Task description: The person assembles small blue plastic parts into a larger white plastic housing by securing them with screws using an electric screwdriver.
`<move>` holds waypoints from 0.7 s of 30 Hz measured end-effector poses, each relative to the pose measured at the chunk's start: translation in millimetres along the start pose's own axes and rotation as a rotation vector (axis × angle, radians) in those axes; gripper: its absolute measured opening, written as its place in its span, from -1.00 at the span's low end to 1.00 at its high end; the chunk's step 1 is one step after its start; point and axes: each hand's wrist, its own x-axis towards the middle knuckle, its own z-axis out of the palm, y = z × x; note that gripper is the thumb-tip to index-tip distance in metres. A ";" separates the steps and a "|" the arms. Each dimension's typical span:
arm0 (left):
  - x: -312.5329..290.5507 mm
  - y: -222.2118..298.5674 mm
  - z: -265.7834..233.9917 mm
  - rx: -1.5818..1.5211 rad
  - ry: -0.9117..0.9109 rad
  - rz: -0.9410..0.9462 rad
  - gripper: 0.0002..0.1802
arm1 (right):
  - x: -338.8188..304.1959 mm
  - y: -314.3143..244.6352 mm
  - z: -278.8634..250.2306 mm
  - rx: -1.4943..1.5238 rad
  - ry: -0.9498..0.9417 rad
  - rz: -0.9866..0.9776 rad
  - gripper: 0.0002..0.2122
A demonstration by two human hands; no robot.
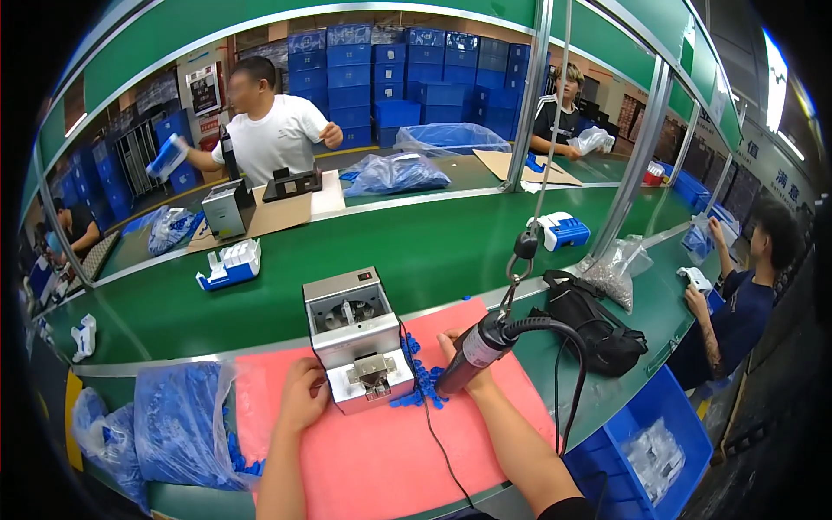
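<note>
A screw feeder [354, 334], a grey metal box with a hollow top, stands on a pink mat [368, 464]. Against its left side is my left hand [303, 394], fingers curled; whatever they may hold is hidden. My right hand [452, 345] is to the right of the feeder, mostly behind a black electric screwdriver [475, 351] that hangs tilted from a hook. Only some fingertips and the wrist show, so its grip cannot be made out. Small blue plastic pieces [423, 381] lie heaped between the feeder and the screwdriver.
Blue plastic bags [182, 425] lie at left. Across the green conveyor belt [347, 238] are a blue-and-white device [232, 264] and another [563, 230]. A black bag [594, 325] and blue bin [633, 433] are at right. Cables hang by my right arm. Several people work around.
</note>
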 end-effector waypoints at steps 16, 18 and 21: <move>-9.6 -16.6 5.0 0.062 0.085 0.125 -0.88 | 8.4 0.5 7.9 -0.770 -0.606 -0.406 -0.66; -13.3 -20.9 3.2 0.070 0.090 0.114 -0.88 | 6.9 6.1 10.0 -0.761 -0.578 -0.460 -0.69; -10.0 -18.1 3.2 0.066 0.098 0.130 -0.88 | 12.4 12.1 3.1 -0.717 -0.576 -0.429 -0.70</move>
